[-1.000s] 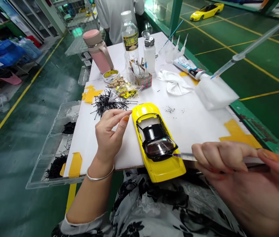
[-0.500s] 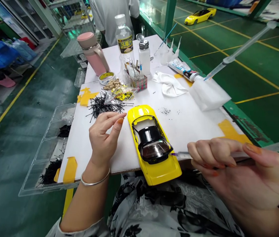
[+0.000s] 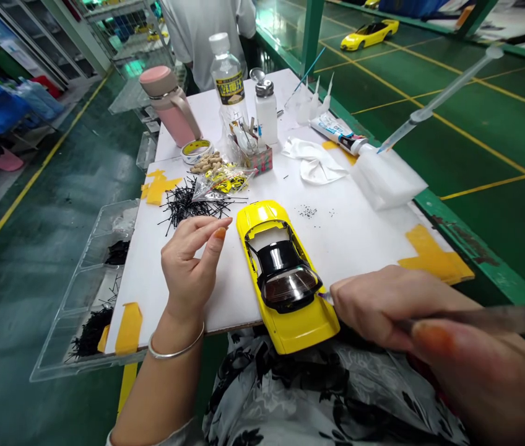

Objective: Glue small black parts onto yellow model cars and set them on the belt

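Note:
A yellow model car body (image 3: 290,331) with a black roof and dark rear window lies partly over the table's front edge. To its left, my left hand (image 3: 190,263) is raised, thumb and index finger pinched close together. What they hold, if anything, is too small to make out. My right hand (image 3: 378,306) is closed, knuckles up, around a syringe (image 3: 326,298), whose purple-hubbed tip meets the car beside the rear window. Most of the syringe is hidden in my fist. A blurred dark metal tool (image 3: 499,319) sticks out rightward by my thumb.
Black thin sticks (image 3: 186,201) lie heaped near a bag of yellow parts (image 3: 228,181). Behind stand a pink flask (image 3: 172,108), a bottle (image 3: 229,83) and a small jar (image 3: 266,114). A second syringe (image 3: 423,118) rises from a white block (image 3: 387,176). Tiny black bits (image 3: 309,212) lie scattered.
My right hand has turned over so its back faces up, and the dark tool shows beside the thumb. The syringe barrel is now mostly covered. My left hand keeps its pinch.

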The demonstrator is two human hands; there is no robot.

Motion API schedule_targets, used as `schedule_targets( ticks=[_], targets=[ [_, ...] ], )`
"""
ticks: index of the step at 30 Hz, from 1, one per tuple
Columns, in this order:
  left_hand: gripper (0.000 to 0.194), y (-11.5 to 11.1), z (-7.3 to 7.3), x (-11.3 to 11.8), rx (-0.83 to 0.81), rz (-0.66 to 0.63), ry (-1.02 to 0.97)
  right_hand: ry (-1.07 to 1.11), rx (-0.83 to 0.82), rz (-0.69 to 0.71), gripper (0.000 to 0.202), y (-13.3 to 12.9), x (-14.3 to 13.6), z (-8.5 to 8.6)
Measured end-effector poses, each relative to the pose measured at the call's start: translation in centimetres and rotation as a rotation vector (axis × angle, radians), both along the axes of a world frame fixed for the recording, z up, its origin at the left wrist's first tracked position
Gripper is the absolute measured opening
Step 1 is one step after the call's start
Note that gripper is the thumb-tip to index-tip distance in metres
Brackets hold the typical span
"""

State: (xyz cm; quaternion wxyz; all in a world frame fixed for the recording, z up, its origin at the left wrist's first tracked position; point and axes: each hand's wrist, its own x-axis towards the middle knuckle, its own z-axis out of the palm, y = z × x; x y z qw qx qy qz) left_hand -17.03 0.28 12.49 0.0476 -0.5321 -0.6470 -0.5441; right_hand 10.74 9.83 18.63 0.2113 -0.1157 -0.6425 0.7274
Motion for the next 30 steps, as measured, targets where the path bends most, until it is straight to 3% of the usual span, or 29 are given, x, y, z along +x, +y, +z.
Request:
schedule_targets(
  ticks=[4, 7, 10, 13, 16, 30],
  targets=[
    [0.02, -0.2, 0.1, 0.0, -0.002, 0.014, -0.006, 0.062, 0.079, 0.08, 0.056, 1.6, 0.0, 0.5],
    [0.021, -0.3, 0.2, 0.1, -0.016, 0.019, -0.006, 0.241, 0.02, 0.027, 0.056, 3.9, -0.2, -0.2],
    [0.022, -0.3, 0.2, 0.1, -0.026, 0.012, -0.011, 0.368, -0.149, -0.149, 0.057, 5.5, -0.4, -1.7],
    [0.023, -0.4, 0.1, 0.1, -0.039, 0.019, -0.017, 0.434, -0.378, -0.219, 0.057, 5.7, -0.7, -3.4],
    [0.022, -0.5, 0.1, -0.1, -0.049, 0.04, -0.02, 0.479, -0.499, -0.254, 0.058, 5.4, -1.0, -4.7],
    [0.02, -0.4, 0.1, 0.0, -0.062, 0.05, -0.04, 0.517, -0.46, -0.224, 0.053, 5.3, -1.7, -5.9]
  ],
)
